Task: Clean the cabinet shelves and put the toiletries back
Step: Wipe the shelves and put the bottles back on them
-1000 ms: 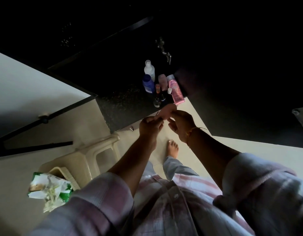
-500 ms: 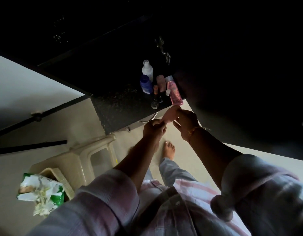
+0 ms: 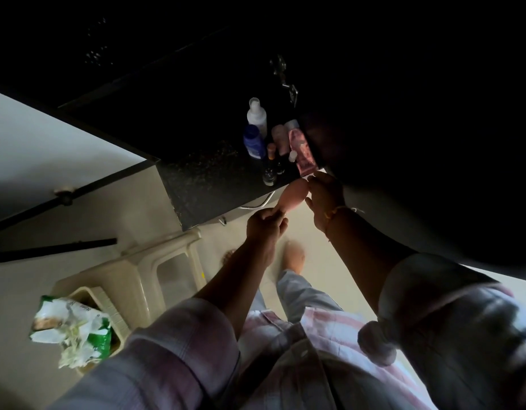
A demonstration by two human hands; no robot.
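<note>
A person's left hand (image 3: 266, 221) pinches the lower end of a peach tube (image 3: 293, 193), and the right hand (image 3: 325, 196) grips its top, just beside toiletry bottles (image 3: 253, 142) crowded at the dark tabletop (image 3: 202, 179) edge. A careless nudge could topple them. Since a second ago, the tube has risen closer to them.

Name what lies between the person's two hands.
A peach-coloured tube, in the head view; the left hand pinches its lower end, the right hand holds its upper end.
</note>
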